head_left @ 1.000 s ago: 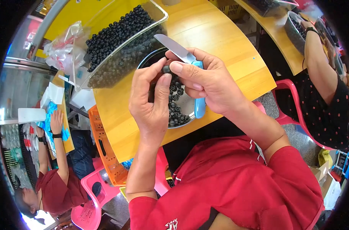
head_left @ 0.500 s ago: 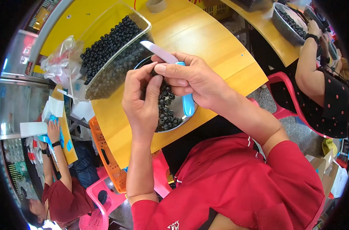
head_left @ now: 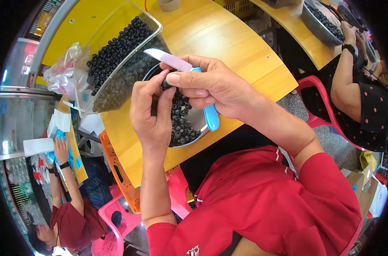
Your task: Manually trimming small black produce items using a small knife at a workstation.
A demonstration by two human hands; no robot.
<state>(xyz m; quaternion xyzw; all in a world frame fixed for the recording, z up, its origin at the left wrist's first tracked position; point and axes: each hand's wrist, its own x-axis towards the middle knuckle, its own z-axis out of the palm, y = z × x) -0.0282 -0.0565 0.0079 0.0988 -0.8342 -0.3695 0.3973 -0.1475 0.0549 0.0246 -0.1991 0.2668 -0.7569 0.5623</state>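
Between the thumb and fingers of my left hand (head_left: 152, 113) is a small round black piece (head_left: 165, 84), pinched near my right thumb. My right hand (head_left: 217, 87) is wrapped round a small knife (head_left: 168, 59) with a blue handle and a pale blade. The blade points up and left, past my left fingertips. Below both hands stands a round metal bowl (head_left: 198, 117) with many similar pieces, some showing a hollow centre; my hands hide part of it. A clear plastic bin (head_left: 130, 60), heaped with black pieces (head_left: 119, 47), stands just left of the bowl.
The wooden table (head_left: 245, 64) carries a tape roll (head_left: 169, 5) at its far edge. A crumpled plastic bag (head_left: 67, 77) lies beside the bin. An orange crate (head_left: 120, 177) is below left. Co-workers sit on both sides; the right one has a bowl of black pieces (head_left: 324, 21).
Both hands and the knife have shifted slightly left together. The black piece at my left fingertips shows more plainly now. My grips look the same.
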